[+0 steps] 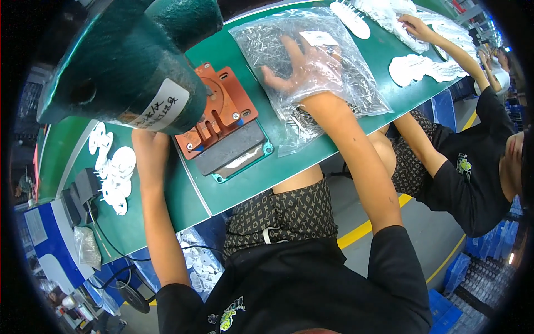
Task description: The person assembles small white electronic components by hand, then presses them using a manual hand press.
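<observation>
A clear plastic bag point(361, 83) full of thin metal pins lies on the green workbench to my right. My right hand point(311, 72) reaches into it and shows through the film, fingers spread over the pins. My left hand point(150, 146) is at the left side of a dark green press point(128, 67), whose body hides its fingers, so whether it holds anything cannot be seen. Under the press sits an orange-brown metal fixture point(239, 100) with screws and slots. A dark grey block point(231, 147) runs along its near side.
White round plastic parts point(119, 172), some with pins, lie on the bench at the left. More white parts point(200, 261) fill a bag below the bench edge. At the right a co-worker's hand point(417, 28) touches white parts in plastic. A black cable point(139, 259) crosses the near left.
</observation>
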{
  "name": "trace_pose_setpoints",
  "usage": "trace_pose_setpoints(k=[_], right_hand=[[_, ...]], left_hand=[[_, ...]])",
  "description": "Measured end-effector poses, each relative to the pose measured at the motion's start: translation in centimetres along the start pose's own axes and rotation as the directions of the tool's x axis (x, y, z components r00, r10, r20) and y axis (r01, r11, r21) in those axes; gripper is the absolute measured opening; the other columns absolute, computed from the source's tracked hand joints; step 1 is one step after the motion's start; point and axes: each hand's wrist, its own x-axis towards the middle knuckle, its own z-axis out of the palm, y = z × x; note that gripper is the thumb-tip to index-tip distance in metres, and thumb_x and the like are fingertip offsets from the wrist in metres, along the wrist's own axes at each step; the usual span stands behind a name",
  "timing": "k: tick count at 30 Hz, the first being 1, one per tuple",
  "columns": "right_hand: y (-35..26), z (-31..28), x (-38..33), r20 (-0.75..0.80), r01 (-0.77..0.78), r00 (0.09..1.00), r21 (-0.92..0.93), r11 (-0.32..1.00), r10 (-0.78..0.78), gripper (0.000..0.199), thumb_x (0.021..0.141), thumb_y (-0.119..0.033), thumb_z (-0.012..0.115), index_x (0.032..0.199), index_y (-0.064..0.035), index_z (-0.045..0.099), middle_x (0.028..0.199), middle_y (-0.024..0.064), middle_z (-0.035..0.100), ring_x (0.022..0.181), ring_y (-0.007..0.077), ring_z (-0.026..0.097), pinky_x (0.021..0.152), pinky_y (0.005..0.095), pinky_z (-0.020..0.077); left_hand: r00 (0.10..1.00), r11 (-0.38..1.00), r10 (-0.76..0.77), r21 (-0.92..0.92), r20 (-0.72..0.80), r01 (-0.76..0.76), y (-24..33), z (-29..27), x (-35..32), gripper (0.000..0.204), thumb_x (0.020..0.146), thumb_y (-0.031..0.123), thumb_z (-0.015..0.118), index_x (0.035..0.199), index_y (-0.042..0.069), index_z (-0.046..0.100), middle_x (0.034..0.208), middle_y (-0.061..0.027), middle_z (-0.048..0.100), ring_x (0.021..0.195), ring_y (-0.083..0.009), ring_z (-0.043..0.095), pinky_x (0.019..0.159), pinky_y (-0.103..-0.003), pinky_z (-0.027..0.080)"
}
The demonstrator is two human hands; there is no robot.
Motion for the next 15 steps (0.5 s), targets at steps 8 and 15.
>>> trace_pose_setpoints(k=[8, 15], right_hand=[[0.2, 0.04, 0.04, -0.045, -0.001, 0.999, -0.023, 1.0, 0.0, 0.065, 0.078, -0.057, 0.061, 0.13, -0.0195, 0.059, 0.139, 0.0215, 0.054, 0.12, 0.0393, 0.057, 0.108, 0.0573, 0.0291], [0.42, 0.63, -0.01, -0.101, 0.02, 0.995, -0.044, 0.999, -0.024, 0.067, 0.078, -0.061, 0.061, 0.13, -0.0184, 0.059, 0.137, 0.022, 0.055, 0.119, 0.0413, 0.056, 0.107, 0.0569, 0.0299]], left_hand=[[1.0, 0.995, 0.006, -0.097, -0.004, -0.006, -0.24, 0.14, 0.08, 0.025, 0.086, 0.003, 0.058, 0.107, -0.008, 0.064, 0.107, -0.0212, 0.07, 0.099, -0.0326, 0.066, 0.088, -0.037, 0.048], [0.999, 0.999, 0.032, -0.042, 0.005, -0.032, 0.38, 0.01, -0.13, 0.024, 0.085, 0.002, 0.058, 0.106, -0.008, 0.065, 0.107, -0.0209, 0.07, 0.098, -0.0329, 0.066, 0.088, -0.037, 0.048]])
